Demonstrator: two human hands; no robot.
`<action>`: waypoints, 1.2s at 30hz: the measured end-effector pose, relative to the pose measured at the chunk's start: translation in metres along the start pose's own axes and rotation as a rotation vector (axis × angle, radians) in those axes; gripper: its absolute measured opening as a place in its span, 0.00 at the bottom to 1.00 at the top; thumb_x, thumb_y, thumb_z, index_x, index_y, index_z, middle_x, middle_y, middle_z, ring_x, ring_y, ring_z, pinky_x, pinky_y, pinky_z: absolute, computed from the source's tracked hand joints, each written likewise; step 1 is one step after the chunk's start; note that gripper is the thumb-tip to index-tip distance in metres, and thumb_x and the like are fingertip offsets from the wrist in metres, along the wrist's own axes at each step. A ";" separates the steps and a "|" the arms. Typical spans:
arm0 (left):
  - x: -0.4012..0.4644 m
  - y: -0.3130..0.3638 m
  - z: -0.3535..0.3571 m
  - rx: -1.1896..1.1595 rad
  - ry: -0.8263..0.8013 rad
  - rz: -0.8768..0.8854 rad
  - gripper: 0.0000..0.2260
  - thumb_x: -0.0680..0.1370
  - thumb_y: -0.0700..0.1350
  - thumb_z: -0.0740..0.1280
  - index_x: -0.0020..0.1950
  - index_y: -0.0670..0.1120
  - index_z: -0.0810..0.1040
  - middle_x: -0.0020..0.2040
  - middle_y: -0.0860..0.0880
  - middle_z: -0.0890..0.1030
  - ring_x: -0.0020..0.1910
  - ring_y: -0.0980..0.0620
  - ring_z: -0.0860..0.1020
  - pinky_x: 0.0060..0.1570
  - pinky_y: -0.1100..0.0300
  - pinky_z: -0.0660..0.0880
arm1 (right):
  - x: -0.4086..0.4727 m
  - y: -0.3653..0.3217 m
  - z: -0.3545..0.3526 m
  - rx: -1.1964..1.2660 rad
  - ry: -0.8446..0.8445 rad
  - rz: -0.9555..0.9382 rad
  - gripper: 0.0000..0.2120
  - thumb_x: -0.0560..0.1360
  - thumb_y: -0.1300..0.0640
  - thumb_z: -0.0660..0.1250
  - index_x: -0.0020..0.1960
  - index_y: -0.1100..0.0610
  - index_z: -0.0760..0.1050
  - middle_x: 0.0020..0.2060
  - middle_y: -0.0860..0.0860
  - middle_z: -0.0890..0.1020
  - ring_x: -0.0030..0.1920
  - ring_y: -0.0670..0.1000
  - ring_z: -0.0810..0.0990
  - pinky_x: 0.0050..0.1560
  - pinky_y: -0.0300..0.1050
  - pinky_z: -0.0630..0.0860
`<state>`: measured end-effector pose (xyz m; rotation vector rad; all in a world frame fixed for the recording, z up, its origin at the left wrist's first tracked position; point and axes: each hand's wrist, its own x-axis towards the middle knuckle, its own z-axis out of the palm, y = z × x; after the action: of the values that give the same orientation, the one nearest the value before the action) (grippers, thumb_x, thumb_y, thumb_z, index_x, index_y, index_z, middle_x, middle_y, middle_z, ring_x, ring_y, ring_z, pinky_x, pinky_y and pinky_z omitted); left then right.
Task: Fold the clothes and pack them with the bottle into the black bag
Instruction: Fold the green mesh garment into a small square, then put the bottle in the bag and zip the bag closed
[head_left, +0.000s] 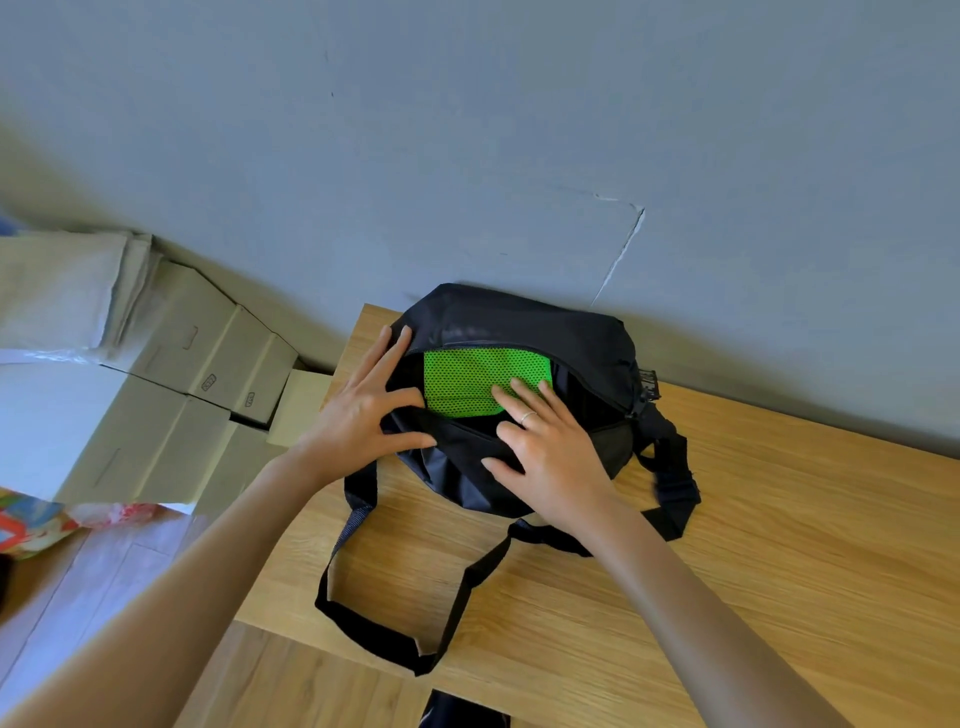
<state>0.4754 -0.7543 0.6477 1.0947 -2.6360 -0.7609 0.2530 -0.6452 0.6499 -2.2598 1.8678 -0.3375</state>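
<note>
Head view, looking down: black bag (519, 322) on the wooden counter (779, 519), pushed against a grey-blue wall (467, 130), zip open along the top. Inside the opening, a folded green mesh garment (462, 382). Left hand (358, 410) at the bag's left end, fingers spread, thumb and forefinger on the near edge of the opening; grip wide, whether pinching fabric cannot tell. Right hand (545, 452) flat across the near lip, straight fingertips pressing on the green mesh, a ring (527, 415) on one finger; grip wide, holding nothing. Black straps (395, 639) looped over the counter toward the near edge. Cardboard boxes (208, 364) stacked on the floor at left, beside the counter.
</note>
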 end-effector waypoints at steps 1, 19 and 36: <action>0.000 0.000 -0.001 0.000 -0.002 -0.004 0.15 0.70 0.61 0.65 0.45 0.50 0.79 0.78 0.48 0.50 0.77 0.53 0.42 0.67 0.54 0.54 | -0.002 0.002 -0.001 -0.021 -0.013 -0.003 0.12 0.72 0.50 0.71 0.43 0.59 0.79 0.67 0.57 0.73 0.71 0.57 0.66 0.72 0.56 0.53; 0.040 0.115 0.009 0.061 0.091 0.184 0.22 0.75 0.54 0.65 0.66 0.48 0.73 0.70 0.49 0.69 0.74 0.51 0.59 0.68 0.51 0.61 | -0.062 0.039 -0.062 0.095 0.045 0.093 0.26 0.71 0.58 0.71 0.67 0.53 0.68 0.67 0.52 0.71 0.68 0.52 0.68 0.67 0.45 0.64; 0.139 0.378 0.145 0.090 -0.212 0.304 0.24 0.79 0.56 0.61 0.73 0.51 0.62 0.74 0.53 0.62 0.76 0.53 0.52 0.74 0.52 0.50 | -0.280 0.245 -0.173 -0.034 0.244 0.652 0.24 0.69 0.58 0.74 0.63 0.59 0.73 0.59 0.55 0.78 0.63 0.60 0.73 0.64 0.51 0.67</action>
<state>0.0957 -0.5704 0.7194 0.6359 -2.9439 -0.7337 -0.0784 -0.4167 0.7296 -1.5442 2.6046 -0.4834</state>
